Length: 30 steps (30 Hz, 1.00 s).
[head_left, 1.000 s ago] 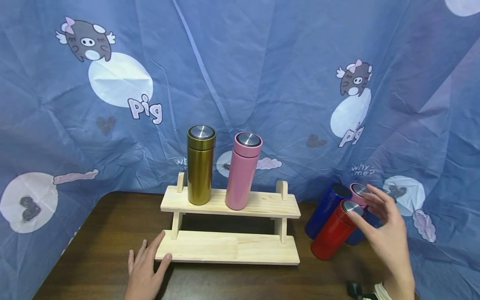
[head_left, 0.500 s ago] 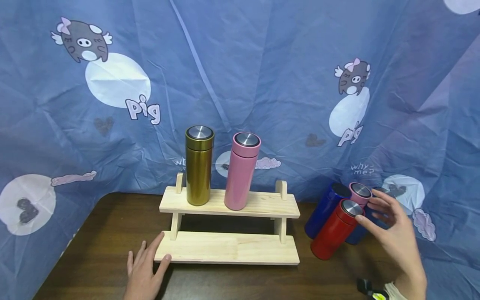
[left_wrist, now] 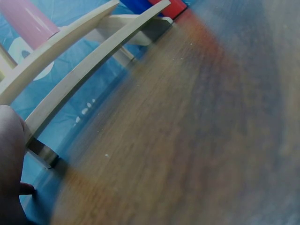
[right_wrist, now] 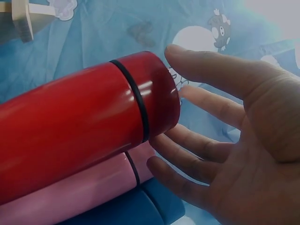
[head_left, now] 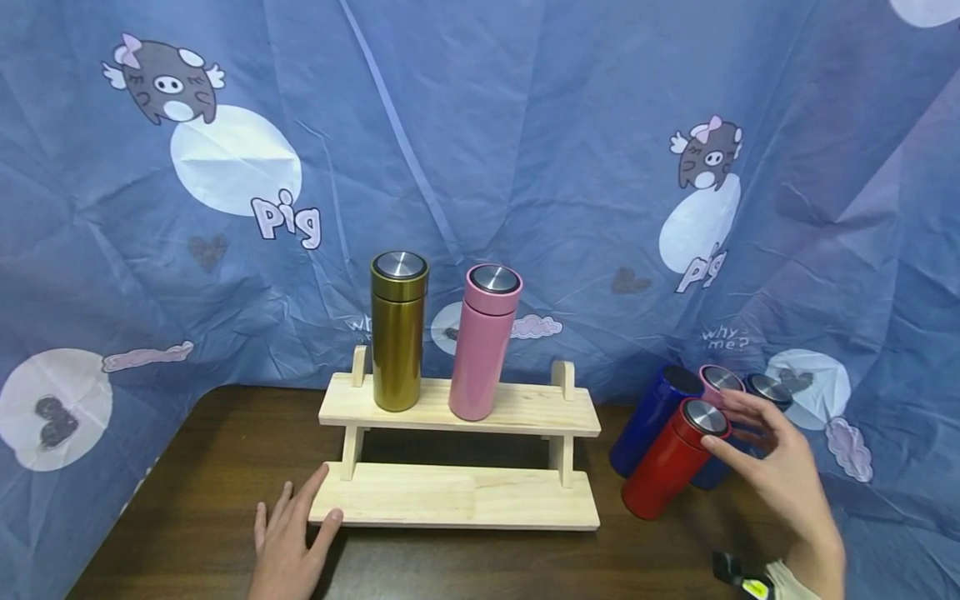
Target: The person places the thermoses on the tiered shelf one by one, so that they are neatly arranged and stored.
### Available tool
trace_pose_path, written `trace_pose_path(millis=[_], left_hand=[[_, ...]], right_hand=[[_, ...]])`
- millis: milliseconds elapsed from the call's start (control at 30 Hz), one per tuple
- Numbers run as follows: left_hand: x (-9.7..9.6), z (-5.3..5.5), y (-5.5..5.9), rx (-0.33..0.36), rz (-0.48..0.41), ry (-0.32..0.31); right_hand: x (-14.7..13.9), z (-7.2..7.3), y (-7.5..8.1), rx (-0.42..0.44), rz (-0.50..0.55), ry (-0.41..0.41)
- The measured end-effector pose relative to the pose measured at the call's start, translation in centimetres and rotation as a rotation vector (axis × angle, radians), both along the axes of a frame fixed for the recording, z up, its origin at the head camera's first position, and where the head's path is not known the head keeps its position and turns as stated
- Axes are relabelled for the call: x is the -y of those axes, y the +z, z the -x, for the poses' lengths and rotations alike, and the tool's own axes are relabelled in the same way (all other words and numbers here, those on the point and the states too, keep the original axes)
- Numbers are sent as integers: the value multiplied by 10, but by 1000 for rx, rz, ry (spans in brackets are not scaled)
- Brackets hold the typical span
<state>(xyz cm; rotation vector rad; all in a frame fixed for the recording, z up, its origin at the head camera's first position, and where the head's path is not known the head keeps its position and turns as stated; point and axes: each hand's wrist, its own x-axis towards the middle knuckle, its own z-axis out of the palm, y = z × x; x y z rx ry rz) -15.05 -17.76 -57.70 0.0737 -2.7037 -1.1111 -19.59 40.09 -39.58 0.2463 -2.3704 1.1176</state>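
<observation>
A wooden two-tier rack (head_left: 450,496) bears a gold thermos (head_left: 398,350) and a pink thermos (head_left: 480,358) on its upper shelf. My left hand (head_left: 288,542) rests at the left end of the lower shelf, fingers extended, thumb on the front corner. On the right, my right hand (head_left: 780,475) is spread around the lid of a red thermos (head_left: 663,467). In the right wrist view, the thumb and fingers (right_wrist: 187,164) stand loosely about the lid without gripping it; whether a fingertip touches it I cannot tell.
Behind the red thermos stand a blue thermos (head_left: 648,425), another pink thermos (head_left: 722,379) and a dark blue thermos (head_left: 768,388). All are close together. A blue printed cloth (head_left: 525,150) hangs behind the brown wooden table (head_left: 450,567).
My right hand shifts right, then comes back left and lower toward the red lid, uncovering the dark blue thermos's lid. The left hand and the rack stay where they are.
</observation>
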Motion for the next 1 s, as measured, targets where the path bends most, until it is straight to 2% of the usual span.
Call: trace_pose_path(millis=[167,367,767,1000], left_hand=[[0,0,0,-4,-4,0],[1,1,0,30,-6,-4],[1,1,4,82,-2,-7],[1,1,2,57,1,-6]], right_hand=[[-1,2,-2,11,3,26],[-1,3,-3,22,-12,71],[-3,7,-9,58,-46,61],[-7,10,-13,46,-39,71]])
